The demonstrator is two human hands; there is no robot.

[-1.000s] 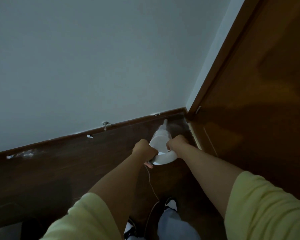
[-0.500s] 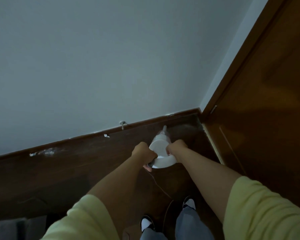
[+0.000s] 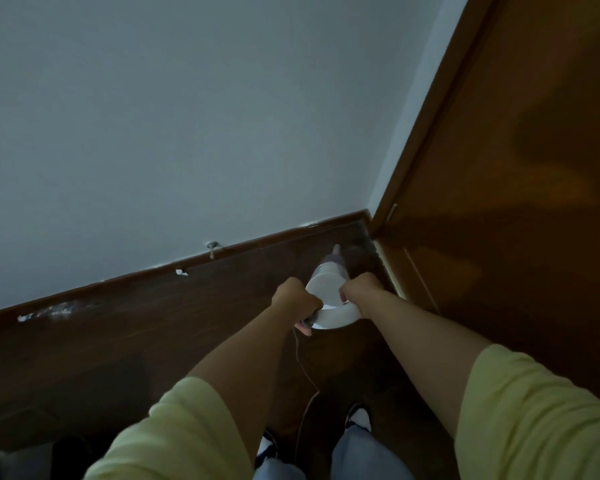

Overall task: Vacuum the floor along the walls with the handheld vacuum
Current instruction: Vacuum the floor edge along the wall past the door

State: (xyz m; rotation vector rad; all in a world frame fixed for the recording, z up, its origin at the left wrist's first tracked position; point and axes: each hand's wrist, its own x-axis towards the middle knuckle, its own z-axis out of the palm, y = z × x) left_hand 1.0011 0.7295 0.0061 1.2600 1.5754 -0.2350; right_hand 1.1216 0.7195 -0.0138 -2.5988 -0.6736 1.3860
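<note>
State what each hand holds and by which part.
Both grip the white handheld vacuum: left hand on its rear handle, right hand on the body's right side.

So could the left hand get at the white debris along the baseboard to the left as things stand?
Probably yes, once freed: the floor between the left hand and the white debris looks unobstructed, but that hand is gripping the handheld vacuum.

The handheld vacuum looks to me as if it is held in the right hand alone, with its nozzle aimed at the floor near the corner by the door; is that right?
Not quite: the head view shows both hands on the handheld vacuum, the left hand and the right hand each gripping it. The nozzle does point at the floor near the corner by the door.
</note>
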